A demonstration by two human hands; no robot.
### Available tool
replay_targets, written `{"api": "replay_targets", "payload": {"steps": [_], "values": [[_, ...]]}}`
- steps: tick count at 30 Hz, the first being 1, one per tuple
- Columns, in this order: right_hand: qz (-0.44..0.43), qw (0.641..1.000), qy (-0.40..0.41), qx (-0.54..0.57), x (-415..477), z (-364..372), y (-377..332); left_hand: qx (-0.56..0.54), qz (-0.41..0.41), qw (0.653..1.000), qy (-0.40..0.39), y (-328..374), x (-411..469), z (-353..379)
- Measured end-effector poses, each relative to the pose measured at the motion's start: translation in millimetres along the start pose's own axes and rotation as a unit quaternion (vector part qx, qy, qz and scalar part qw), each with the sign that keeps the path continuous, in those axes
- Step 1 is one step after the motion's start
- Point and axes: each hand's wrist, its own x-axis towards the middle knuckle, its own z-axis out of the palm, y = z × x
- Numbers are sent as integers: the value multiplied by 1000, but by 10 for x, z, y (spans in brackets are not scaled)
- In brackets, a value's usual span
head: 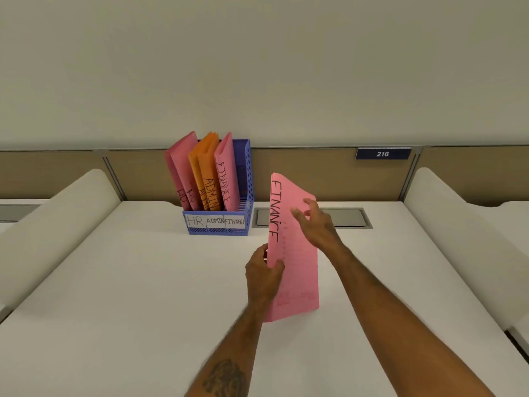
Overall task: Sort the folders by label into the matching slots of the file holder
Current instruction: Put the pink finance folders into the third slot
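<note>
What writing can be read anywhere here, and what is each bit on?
"FINANCE": held pink folder, gripped by the left hand
"FINANCE": pink folder in holder
"ADMIN": orange folders
"HR": pink folders at left
"HR", "ADMIN", "FINANCE": file holder slot labels
"216": blue wall plate
Held folder's faint small print: unreadable

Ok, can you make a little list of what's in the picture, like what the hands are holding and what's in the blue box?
held: pink FINANCE folder, upright over the desk
left hand: grips the folder's lower left edge
right hand: fingers spread on its face, grip unclear
holder: blue, three slots labelled HR, ADMIN, FINANCE
HR slot: two pink folders
ADMIN slot: orange folders
FINANCE slot: one pink folder
likely next: held folder goes to FINANCE slot
</note>
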Motion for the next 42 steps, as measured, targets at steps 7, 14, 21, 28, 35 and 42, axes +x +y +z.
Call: {"api": "replay_targets", "payload": {"steps": [7,14,21,28,35,42], "values": [[-82,994,39,-57,51,353,-1555,95,68,990,76,-108,82,-828],[-103,983,87,-127,-80,759,-2089,124,135,972,147,-240,55,-1382],[-118,973,111,-166,-40,863,-2328,146,180,958,171,-268,213,-1502],[-160,958,162,-172,282,788,-2443,131,133,982,17,-308,682,-1678],[-243,932,196,-183,703,741,-2566,200,55,961,-184,-427,1268,-2109],[-274,914,239,-179,1204,813,-2674,276,103,954,-59,-147,2197,-2415]]}}
